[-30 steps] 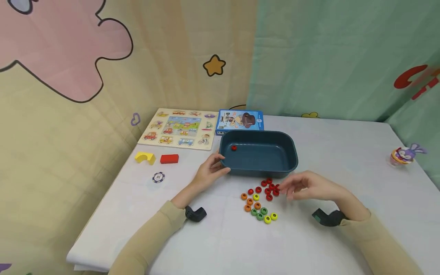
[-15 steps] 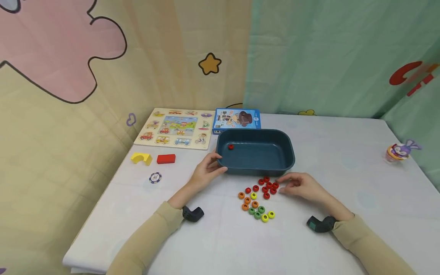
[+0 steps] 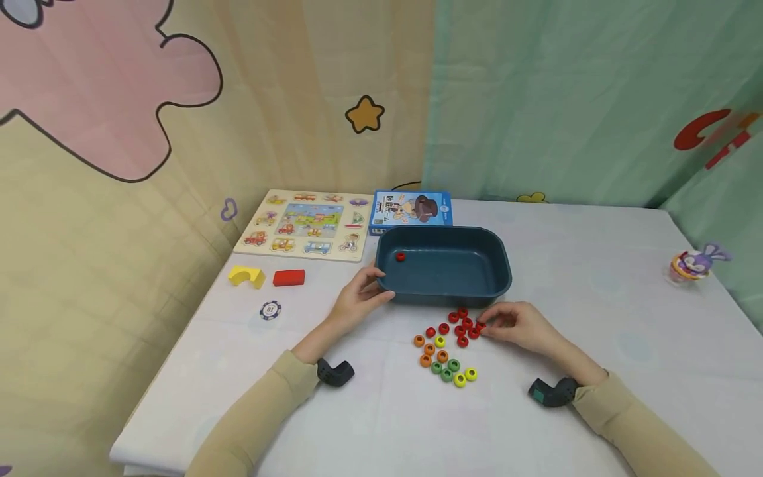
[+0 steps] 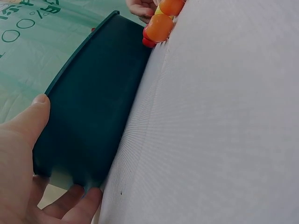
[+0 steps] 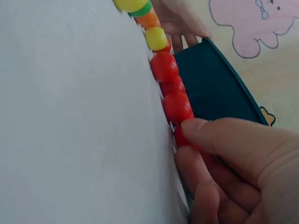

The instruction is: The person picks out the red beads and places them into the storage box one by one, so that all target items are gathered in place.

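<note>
A dark teal plastic basin [image 3: 444, 299] sits on the white table, one red bead [image 3: 401, 256] inside it at the left. My left hand [image 3: 357, 295] grips its near left corner; in the left wrist view the thumb [image 4: 39, 112] lies on the long wall and the fingers curl round the end. In front of the basin lie loose red beads [image 3: 460, 330], orange beads [image 3: 429, 349], green beads [image 3: 447, 375] and yellow beads [image 3: 459, 380]. My right hand [image 3: 518, 324] pinches a red bead [image 5: 181, 137] at the cluster's right edge between thumb and forefinger.
Behind the basin stands a blue box [image 3: 411, 209], beside a wooden picture puzzle [image 3: 310, 225]. A yellow arch block [image 3: 247, 276], a red block [image 3: 289, 277] and a poker chip [image 3: 271, 310] lie at left. A purple rabbit figure [image 3: 694, 264] stands far right.
My right hand has come in to the red beads and its thumb and forefinger have closed on one. The left hand keeps its hold on the basin. The head view has shifted slightly.
</note>
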`<state>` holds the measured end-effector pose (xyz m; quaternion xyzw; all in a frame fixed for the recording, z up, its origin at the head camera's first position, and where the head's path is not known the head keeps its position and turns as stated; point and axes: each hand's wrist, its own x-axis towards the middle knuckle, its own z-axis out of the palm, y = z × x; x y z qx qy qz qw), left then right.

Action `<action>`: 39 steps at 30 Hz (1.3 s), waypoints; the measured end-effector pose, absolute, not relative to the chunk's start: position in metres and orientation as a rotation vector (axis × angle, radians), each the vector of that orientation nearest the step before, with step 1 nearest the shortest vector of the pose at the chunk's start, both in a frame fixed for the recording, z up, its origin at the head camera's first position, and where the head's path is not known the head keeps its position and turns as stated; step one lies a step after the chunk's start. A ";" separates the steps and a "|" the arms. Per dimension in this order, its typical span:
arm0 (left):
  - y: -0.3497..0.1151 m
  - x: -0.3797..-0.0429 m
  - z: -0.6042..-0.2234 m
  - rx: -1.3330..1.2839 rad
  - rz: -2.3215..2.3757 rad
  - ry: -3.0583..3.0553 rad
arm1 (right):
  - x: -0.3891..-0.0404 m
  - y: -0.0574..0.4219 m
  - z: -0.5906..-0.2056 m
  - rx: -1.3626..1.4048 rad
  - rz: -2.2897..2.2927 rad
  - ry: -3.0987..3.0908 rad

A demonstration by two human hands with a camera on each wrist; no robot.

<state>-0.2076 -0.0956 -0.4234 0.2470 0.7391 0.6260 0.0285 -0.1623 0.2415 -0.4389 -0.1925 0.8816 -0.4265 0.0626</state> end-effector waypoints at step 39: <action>-0.097 -0.209 -0.425 0.855 1.932 2.292 | -0.339 0.109 -0.398 -0.972 -0.785 2.380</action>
